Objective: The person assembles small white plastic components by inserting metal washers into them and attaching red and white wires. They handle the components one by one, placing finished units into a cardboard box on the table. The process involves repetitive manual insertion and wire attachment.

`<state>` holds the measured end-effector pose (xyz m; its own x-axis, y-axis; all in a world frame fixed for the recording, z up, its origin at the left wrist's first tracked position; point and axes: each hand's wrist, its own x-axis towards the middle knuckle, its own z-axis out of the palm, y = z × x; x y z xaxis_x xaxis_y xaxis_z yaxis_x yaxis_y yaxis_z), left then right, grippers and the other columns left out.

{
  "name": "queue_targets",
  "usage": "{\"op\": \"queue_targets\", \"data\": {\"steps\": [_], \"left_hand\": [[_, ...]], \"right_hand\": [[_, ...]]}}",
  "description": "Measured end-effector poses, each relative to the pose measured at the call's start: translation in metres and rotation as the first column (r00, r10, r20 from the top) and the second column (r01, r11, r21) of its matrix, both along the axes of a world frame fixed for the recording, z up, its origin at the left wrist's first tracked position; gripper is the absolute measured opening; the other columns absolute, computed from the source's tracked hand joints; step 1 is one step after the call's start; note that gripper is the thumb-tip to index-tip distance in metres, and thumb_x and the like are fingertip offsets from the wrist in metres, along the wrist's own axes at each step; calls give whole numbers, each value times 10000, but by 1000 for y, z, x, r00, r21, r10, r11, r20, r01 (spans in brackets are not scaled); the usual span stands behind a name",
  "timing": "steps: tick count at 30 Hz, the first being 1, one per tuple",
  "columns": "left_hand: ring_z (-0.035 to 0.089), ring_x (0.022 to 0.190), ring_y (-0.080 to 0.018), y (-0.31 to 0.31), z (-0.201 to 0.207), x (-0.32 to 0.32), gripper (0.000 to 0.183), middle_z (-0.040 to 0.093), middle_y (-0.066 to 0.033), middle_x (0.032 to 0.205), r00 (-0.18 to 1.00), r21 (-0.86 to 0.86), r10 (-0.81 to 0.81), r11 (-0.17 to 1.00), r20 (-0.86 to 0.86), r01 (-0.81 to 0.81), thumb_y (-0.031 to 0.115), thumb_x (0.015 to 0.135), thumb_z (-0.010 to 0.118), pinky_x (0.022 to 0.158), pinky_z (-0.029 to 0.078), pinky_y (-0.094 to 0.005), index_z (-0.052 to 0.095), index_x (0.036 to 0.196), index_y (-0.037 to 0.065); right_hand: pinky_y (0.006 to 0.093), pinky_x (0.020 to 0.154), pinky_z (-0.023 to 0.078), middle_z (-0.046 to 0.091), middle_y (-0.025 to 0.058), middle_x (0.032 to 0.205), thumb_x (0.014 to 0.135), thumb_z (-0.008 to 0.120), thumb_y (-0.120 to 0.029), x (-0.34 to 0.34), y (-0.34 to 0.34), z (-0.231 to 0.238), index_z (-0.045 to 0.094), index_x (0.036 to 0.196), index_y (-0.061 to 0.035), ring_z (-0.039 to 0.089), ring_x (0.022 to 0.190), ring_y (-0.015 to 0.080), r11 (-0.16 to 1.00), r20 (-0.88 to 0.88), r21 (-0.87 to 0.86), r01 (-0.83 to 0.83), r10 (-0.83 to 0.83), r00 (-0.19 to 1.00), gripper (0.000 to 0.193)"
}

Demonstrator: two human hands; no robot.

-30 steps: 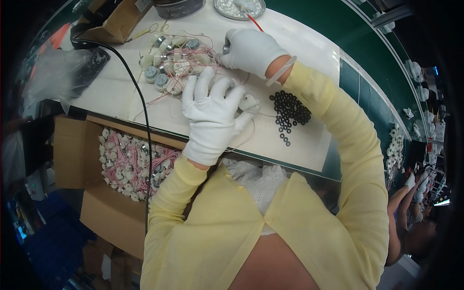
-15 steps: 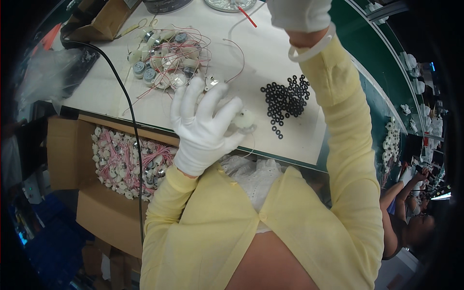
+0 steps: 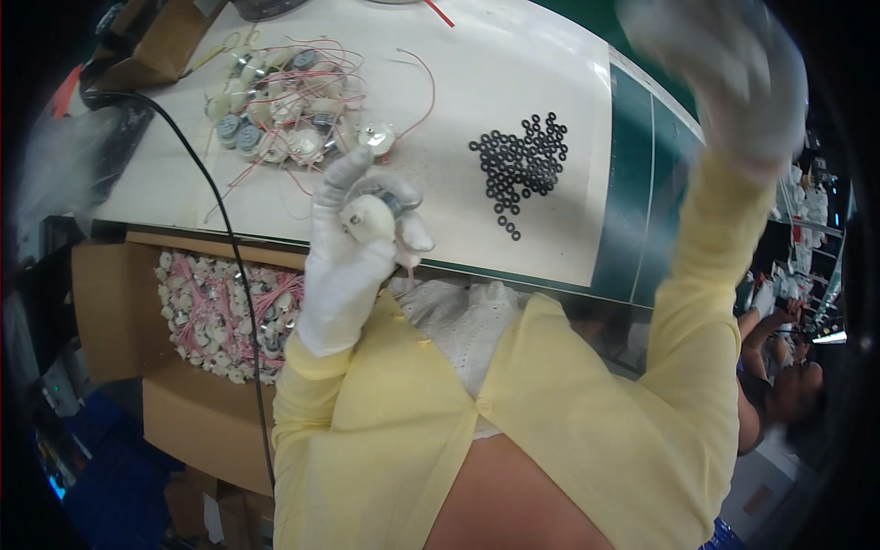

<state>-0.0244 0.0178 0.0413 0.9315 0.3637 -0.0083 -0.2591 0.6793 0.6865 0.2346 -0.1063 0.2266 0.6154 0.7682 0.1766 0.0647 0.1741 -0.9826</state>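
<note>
At the white table (image 3: 566,234), best to steady, without squeezing, the cream round part (image 3: 368,220) pinched in the grip of the left hand (image 3: 332,257) above the near edge, avoiding snagging the wired motors (image 3: 305,145); cannot tell the grip of the blurred right hand (image 3: 733,78).

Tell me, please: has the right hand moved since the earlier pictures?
Yes. The right hand has moved to the right: judged against the black rings, it was above-left in the earliest picture and is now, blurred, to their upper right.
</note>
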Motion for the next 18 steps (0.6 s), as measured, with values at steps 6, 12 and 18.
{"op": "queue_targets", "data": {"steps": [6, 12, 18], "left_hand": [[611, 800, -119, 12, 1, -3, 769, 631, -47, 1034, 976, 112, -97, 986, -195, 121, 128, 913, 771, 708, 511, -256, 401, 1587, 106], [585, 669, -227, 9, -3, 39, 461, 608, -26, 840, 961, 989, 267, 104, 75, -106, 106, 778, 864, 670, 494, -365, 696, 1205, 155], [591, 672, -258, 4, -17, 48, 244, 591, -28, 782, 978, 995, 201, -97, 51, -32, 62, 770, 848, 615, 447, -387, 667, 917, 134]], "right_hand": [[217, 602, 484, 713, 109, 1009, 966, 707, -164, -40, -163, -13, 673, 1240, 50, 595, 635, 98, 769, -335, -631, 105, -392, 857, 350], [310, 661, 508, 691, 41, 806, 1004, 708, -296, -51, -200, -130, 708, 1182, -22, 659, 707, 169, 277, 589, -729, 626, -211, 780, 327], [431, 769, 501, 690, 104, 881, 980, 694, -273, -32, -169, -178, 693, 1162, -80, 642, 837, 315, 570, 923, -368, 735, 128, 363, 265]]}}
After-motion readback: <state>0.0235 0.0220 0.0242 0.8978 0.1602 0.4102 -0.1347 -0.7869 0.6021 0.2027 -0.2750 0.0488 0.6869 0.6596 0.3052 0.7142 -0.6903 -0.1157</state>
